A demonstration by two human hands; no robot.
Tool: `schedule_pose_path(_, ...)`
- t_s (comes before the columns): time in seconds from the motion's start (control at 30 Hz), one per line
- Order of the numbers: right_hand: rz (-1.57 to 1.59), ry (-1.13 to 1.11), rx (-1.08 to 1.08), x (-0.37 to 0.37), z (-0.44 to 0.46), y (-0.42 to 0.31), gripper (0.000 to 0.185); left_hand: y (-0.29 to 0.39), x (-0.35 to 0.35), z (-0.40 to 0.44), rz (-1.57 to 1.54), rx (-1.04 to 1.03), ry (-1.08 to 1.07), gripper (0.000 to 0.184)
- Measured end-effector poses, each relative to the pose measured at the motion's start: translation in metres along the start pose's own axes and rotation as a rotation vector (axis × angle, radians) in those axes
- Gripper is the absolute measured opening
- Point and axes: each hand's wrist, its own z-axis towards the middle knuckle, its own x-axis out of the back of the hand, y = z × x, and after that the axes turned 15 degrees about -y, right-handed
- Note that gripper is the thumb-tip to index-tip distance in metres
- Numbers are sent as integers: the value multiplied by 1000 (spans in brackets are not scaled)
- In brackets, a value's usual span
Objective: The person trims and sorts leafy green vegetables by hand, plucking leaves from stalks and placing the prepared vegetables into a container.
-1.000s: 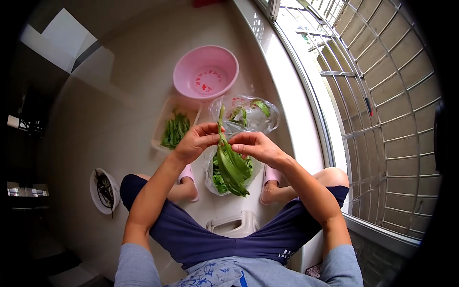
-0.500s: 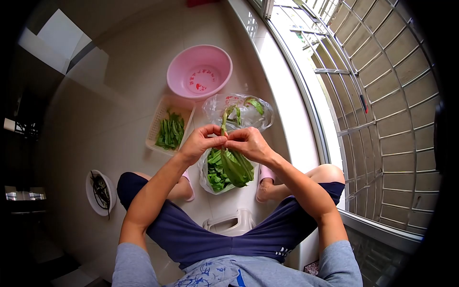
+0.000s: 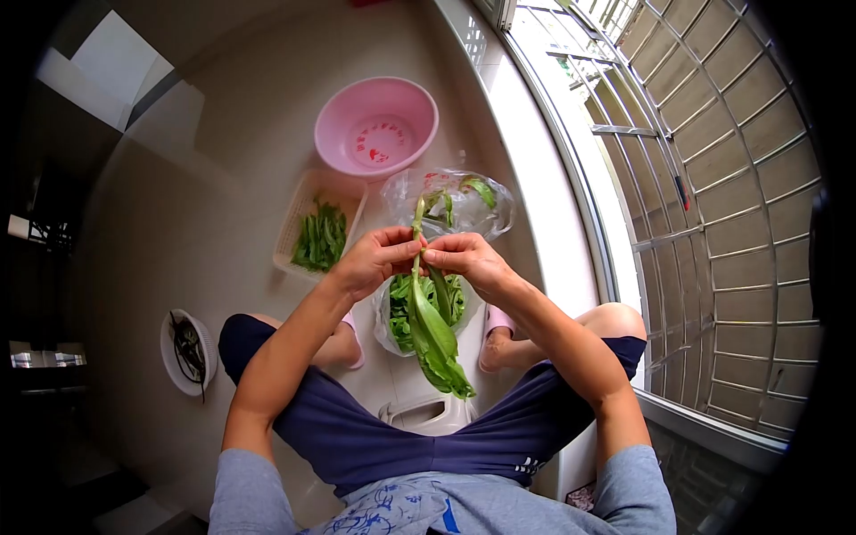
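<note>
A leafy green stalk hangs from my hands, its pale stem end up and its long leaves drooping toward me. My left hand is closed around the stem. With thumb and fingertips, my right hand pinches a leaf where it meets the stem. Below them is an open plastic bag of greens, partly covered by the hanging leaves. Just beyond the hands lies a clear plastic bag with a few leaf scraps. Loose green leaves fill part of a pale plastic basket at left.
A pink basin stands farther out on the tiled floor. To the left is a white basket with dark, thin strands in it. A plastic stool shows between my legs. A ledge and barred window run along the right.
The stalk has swung and dropped lower, its leaves now reaching nearer to me. Both hands stay together at the stem, and the bag of greens is more exposed at left.
</note>
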Motion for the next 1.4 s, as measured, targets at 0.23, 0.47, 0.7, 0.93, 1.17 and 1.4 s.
schedule_pose_path(0.23,-113,252,181,16,-1,1,16,4,9,-4,-74,-51,153,12)
schedule_pose_path(0.47,-502,286,182,14,-8,-23,18,8,28,-11,-117,-98,287,10)
schedule_pose_path(0.7,-634,114,5,-9,-13,-30,20,9,40,-12,-109,-152,389,9)
schedule_pose_path(0.93,-613,6,-144,-2,-9,-15,22,7,38,-11,-20,-193,464,10)
schedule_pose_path(1.17,-413,66,-230,-5,-5,-15,19,7,33,-8,-33,-209,505,11)
schedule_pose_path(1.4,-445,78,-105,5,-2,3,19,7,32,-8,37,-212,509,12)
